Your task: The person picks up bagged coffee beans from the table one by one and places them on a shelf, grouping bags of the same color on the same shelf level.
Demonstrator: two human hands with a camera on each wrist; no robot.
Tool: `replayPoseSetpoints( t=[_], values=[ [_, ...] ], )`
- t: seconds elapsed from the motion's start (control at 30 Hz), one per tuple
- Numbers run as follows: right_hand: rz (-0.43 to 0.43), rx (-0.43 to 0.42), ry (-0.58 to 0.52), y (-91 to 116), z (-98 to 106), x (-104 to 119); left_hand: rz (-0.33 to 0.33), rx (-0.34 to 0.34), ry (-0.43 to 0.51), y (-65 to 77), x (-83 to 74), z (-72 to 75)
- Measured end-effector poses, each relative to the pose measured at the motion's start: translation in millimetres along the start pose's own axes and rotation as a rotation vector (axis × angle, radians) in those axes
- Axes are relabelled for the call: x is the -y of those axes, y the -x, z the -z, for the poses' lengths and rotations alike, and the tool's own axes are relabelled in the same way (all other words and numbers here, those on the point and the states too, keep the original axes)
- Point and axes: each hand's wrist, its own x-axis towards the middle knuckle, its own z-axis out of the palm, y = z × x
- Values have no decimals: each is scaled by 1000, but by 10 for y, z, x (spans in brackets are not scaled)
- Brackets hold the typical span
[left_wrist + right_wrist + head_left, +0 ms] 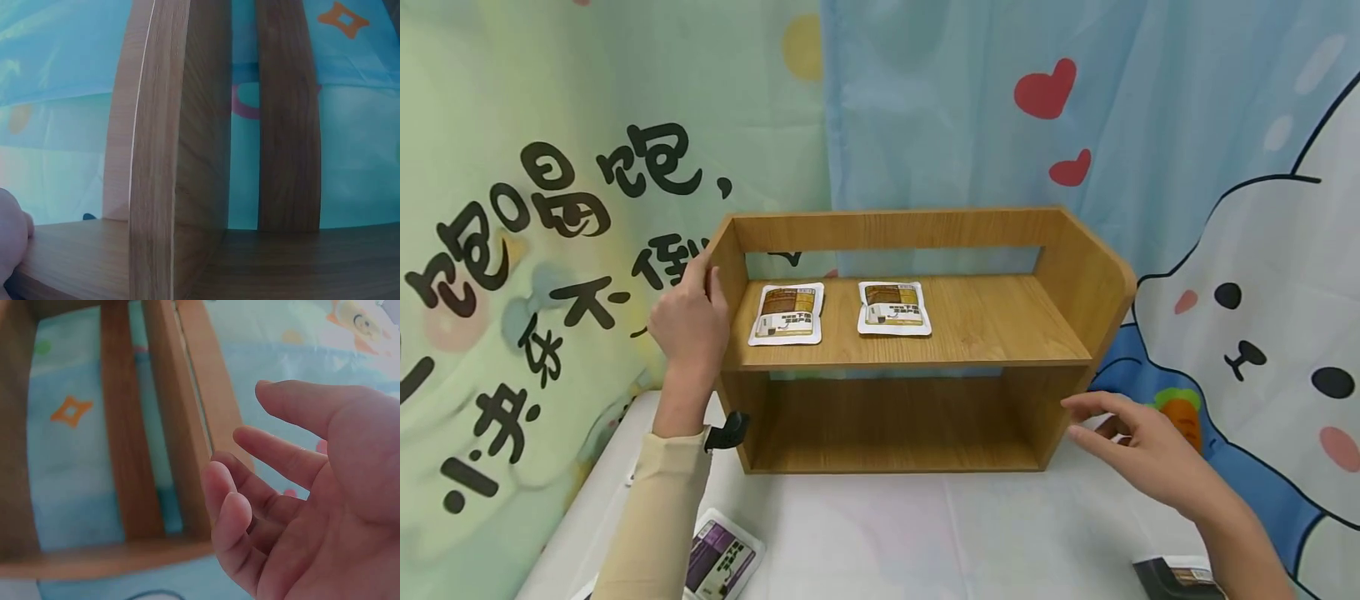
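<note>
A two-tier wooden shelf [880, 417] stands on the table. My left hand [691, 321] grips the upper front of its left side panel; in the left wrist view only a bit of that hand [9, 234] shows at the panel's edge. Two flat white packets with brown labels, a left one [787, 315] and a right one [894, 308], lie side by side on the upper tier. Near the shelf's lower right side, my right hand [1138, 446] hovers with loosely bent fingers and nothing in them; the right wrist view shows its bare palm [337, 512].
A white packet with a purple label [722, 557] lies on the white tabletop [880, 533] at the front left, partly behind the left sleeve. At the front right sits a black object [1176, 581] beside the right forearm. Printed curtains [925, 100] hang close behind the shelf.
</note>
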Motion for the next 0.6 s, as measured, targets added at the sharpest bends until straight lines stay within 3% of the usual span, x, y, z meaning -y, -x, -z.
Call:
replayPoseSetpoints(
  t=[0.27,0.6],
  values=[
    [-148,104,21,220,96,-382,-7,13,1,-18,-3,10],
    [-421,203,17,588,74,-1113,14,-13,-15,-6,20,14]
  ],
)
